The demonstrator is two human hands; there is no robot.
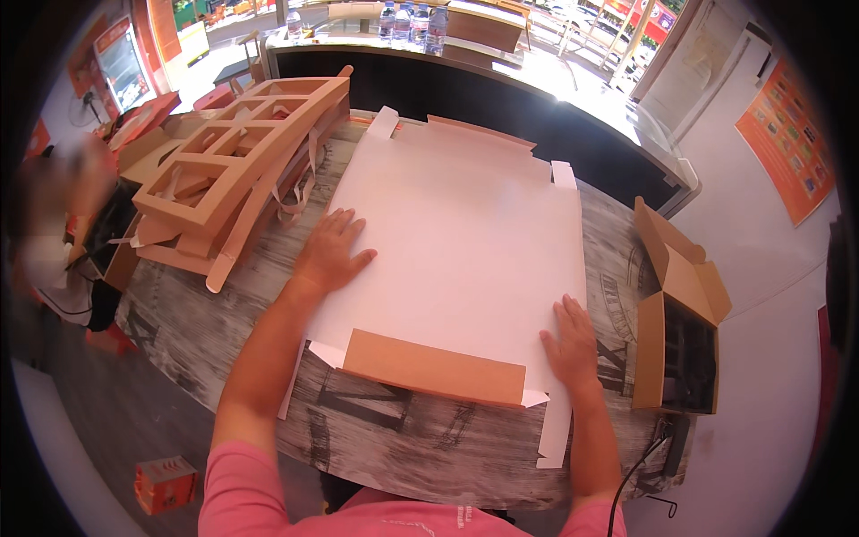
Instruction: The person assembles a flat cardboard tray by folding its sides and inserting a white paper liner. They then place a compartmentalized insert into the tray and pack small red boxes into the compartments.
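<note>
A large unfolded cardboard sheet, white on its upper face, lies flat on the table before me. Its near flap is folded up and shows brown; another brown flap stands along the far edge. Small white tabs stick out at the corners. My left hand rests flat on the sheet's left side, fingers spread. On the right edge lies my right hand, fingers stretched forward and thumb apart. Neither hand grips anything.
Brown cardboard inserts with square cut-outs are stacked at the left of the patterned table. An open brown box with dark contents stands at the right. Water bottles stand on the counter beyond. Another person is at the far left.
</note>
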